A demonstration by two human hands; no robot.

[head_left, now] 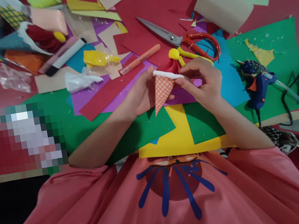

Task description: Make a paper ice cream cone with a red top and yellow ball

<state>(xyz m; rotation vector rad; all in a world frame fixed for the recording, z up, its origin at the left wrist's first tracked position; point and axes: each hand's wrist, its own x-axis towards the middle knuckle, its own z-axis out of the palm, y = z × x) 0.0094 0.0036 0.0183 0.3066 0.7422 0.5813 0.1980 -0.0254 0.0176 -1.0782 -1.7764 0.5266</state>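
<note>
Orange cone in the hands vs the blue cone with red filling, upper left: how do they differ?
- Colour: the orange cone is pale orange; the blue cone is blue.
- Support: left hand and right hand hold the orange cone; the blue cone lies among craft materials.
- Pose: orange cone's tip points down-frame; blue cone's points left.
Shared: crosshatching, white trim.

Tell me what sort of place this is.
A craft workspace, most likely: scissors, a glue gun and cut coloured paper show it. Whether it is in a home, a classroom or a workshop, I can't tell.
</note>
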